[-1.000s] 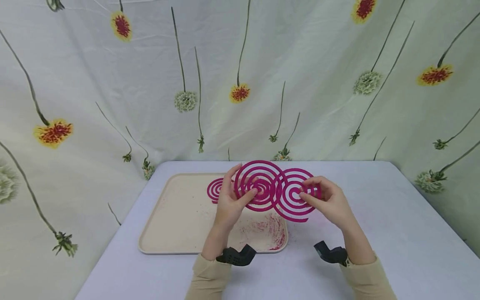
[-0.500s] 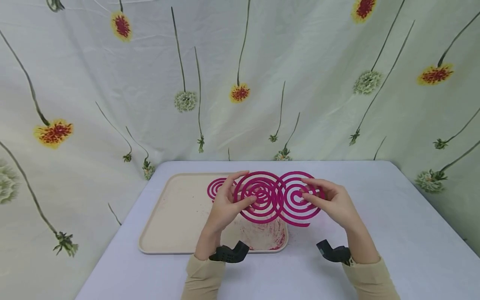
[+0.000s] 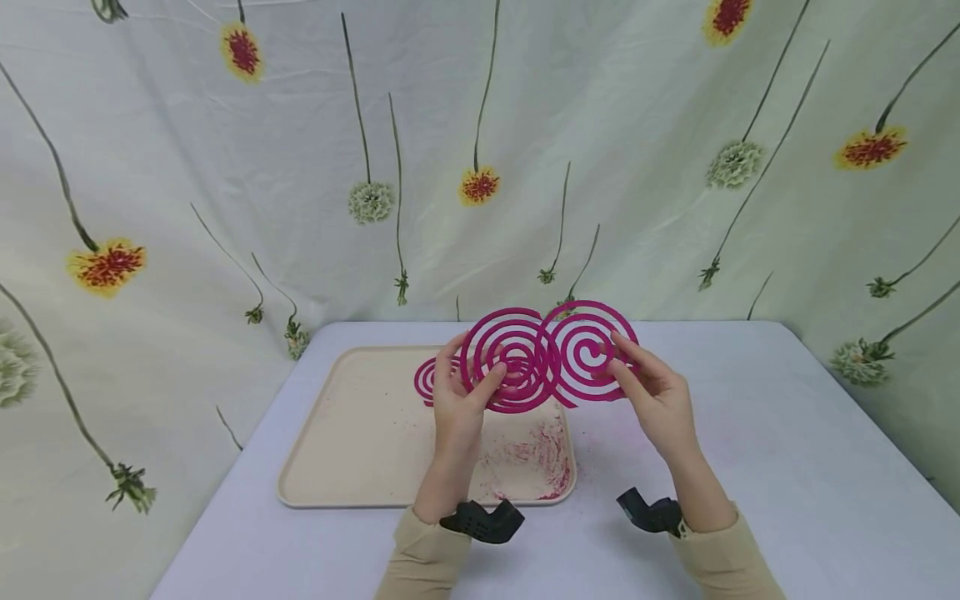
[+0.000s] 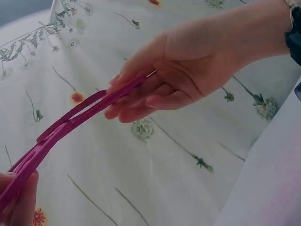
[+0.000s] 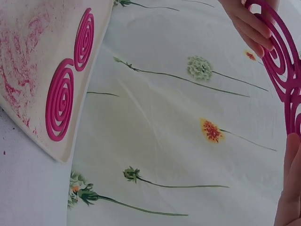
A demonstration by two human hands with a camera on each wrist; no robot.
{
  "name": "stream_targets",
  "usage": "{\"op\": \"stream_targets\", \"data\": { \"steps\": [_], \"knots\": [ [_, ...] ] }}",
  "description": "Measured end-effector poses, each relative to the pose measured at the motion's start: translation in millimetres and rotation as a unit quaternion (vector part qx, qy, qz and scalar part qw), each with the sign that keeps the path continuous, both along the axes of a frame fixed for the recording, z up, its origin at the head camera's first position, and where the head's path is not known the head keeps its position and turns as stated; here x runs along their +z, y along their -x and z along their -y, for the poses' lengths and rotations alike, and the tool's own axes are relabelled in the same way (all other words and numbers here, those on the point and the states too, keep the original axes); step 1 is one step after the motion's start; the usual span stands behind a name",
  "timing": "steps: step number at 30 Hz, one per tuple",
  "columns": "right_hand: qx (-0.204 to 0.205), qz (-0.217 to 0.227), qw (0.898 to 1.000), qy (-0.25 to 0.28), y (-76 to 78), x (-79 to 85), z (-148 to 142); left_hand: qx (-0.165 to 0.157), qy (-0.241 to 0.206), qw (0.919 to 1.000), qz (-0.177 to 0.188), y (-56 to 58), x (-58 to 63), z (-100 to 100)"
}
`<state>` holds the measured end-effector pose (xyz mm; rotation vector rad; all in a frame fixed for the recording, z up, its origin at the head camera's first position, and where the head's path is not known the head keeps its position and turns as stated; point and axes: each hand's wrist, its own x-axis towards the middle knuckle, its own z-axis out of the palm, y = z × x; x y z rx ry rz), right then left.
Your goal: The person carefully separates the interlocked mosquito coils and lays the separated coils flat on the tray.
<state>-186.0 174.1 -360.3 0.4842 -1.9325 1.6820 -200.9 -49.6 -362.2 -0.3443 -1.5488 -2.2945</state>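
In the head view, my left hand (image 3: pixel 459 421) pinches a magenta mosquito coil (image 3: pixel 512 311), its thumb at the coil's middle. My right hand (image 3: pixel 666 408) pinches another mosquito coil (image 3: pixel 588 304) between thumb and fingers. These two coils are held raised above the table, their inner edges overlapping. Seen edge-on in the left wrist view, the held coils (image 4: pixel 70 121) run between both hands, slightly apart at one place. How far they are interlocked I cannot tell. More mosquito coils lie flat on a tray (image 3: pixel 360 442): one at the back (image 5: pixel 84 40), another beside it (image 5: pixel 59 101).
The beige tray spans the left and middle of the white table (image 3: pixel 750 442). Magenta crumbs and dust (image 3: pixel 536 454) mark its right end, with some specks on the table nearby. A flower-printed cloth (image 3: pixel 637 167) hangs behind. A black wrist camera (image 3: pixel 483 521) sits on each wrist.
Both hands dipped slightly, then rose and tilted the held coils; the right coil is now higher than the left one. Both hands keep their hold. The tray has not moved.
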Motion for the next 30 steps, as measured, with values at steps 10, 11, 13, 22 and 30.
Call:
{"op": "stream_targets", "data": {
  "steps": [10, 11, 13, 22, 30],
  "knots": [
    [0.087, 0.021, 0.995, -0.051, -1.3, 2.5, -14.8, -0.04, 0.004, 0.9989, -0.024, -4.2, -1.5, -5.0],
    [0.081, 0.025, 0.996, -0.041, -1.1, 2.5, -15.1, -0.046, 0.017, 0.9984, -0.027, -4.1, -1.4, -2.6],
    [0.071, 0.031, 0.997, -0.023, -0.9, 3.0, -14.8, -0.057, 0.042, 0.9969, -0.034, -3.6, -1.0, 3.2],
    [0.095, 0.036, 0.993, -0.056, -1.2, 6.1, -22.7, -0.128, 0.125, 0.9812, -0.073, 0.6, 1.1, 29.2],
    [0.093, 0.059, 0.989, -0.095, -1.4, 5.9, -33.6, -0.158, 0.175, 0.9688, -0.077, 1.3, 1.9, 33.5]
  ]
}}
